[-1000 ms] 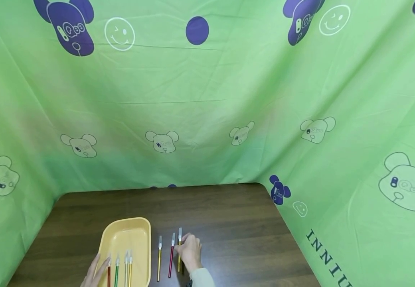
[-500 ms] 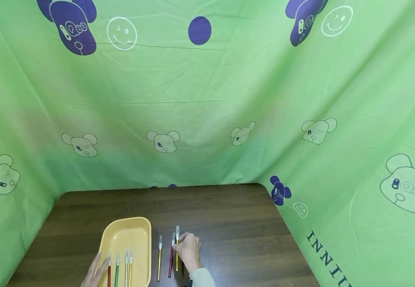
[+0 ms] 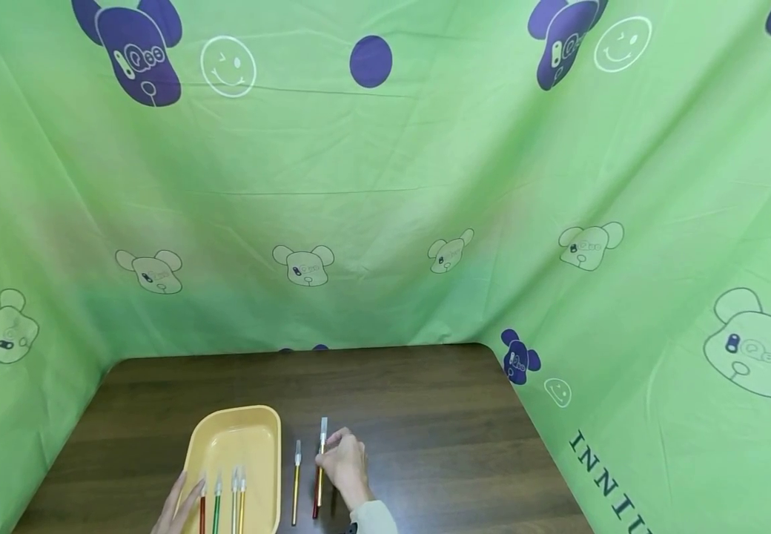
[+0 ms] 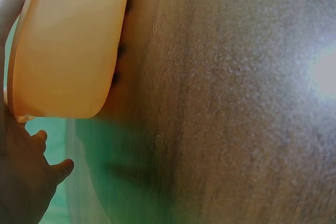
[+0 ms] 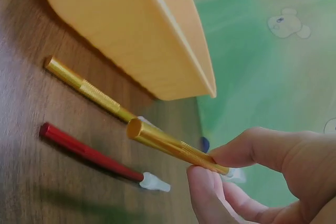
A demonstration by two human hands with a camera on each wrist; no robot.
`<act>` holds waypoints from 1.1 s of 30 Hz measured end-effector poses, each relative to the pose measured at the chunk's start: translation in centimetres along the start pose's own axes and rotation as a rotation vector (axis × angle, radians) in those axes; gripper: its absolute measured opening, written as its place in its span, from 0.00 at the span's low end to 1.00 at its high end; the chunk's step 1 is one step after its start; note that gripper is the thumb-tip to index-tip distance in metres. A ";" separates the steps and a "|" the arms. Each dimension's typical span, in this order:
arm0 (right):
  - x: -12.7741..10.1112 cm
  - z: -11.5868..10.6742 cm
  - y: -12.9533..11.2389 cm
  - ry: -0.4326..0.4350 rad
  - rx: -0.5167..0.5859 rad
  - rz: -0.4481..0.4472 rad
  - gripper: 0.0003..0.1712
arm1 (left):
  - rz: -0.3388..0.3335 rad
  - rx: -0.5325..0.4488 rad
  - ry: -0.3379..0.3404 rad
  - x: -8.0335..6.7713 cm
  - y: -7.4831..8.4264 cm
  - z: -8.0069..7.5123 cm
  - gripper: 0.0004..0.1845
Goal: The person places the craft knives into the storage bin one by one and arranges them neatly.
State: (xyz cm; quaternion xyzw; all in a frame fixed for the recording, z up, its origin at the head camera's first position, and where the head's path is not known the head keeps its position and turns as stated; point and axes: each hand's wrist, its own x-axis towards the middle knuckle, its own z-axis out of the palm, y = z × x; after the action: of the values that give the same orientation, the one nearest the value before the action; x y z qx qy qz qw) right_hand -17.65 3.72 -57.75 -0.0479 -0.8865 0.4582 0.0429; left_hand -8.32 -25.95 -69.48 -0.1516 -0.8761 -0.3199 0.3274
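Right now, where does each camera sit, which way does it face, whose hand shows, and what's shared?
Head: on the person's head, facing forward and down at table, tray and green cloth; left hand and right hand show.
Left wrist: on that wrist, facing the tray's outer wall and table; left hand at left edge.
Right wrist: on that wrist, facing the pinched gold tool; right hand at lower right.
Shared: all three show the tray.
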 end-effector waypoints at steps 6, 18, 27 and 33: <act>0.0 0.0 -0.5 -0.050 0.059 -0.015 0.26 | -0.010 -0.001 0.006 -0.1 0.0 0.1 0.58; -0.4 0.2 -1.7 -0.100 0.101 -0.022 0.20 | -0.050 0.004 0.011 -0.1 0.4 0.0 0.57; -0.6 0.8 -2.5 -0.097 0.108 -0.041 0.13 | -0.053 0.008 0.007 0.1 0.5 -0.1 0.56; -0.8 1.2 -2.9 -0.096 0.110 -0.033 0.11 | -0.069 0.004 -0.015 0.0 0.5 -0.1 0.57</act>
State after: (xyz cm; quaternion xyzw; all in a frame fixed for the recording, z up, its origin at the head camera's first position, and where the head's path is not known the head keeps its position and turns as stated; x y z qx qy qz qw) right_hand -17.11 0.98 -56.07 -0.0090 -0.8616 0.5073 0.0105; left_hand -8.04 -25.61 -69.18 -0.1231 -0.8838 -0.3281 0.3099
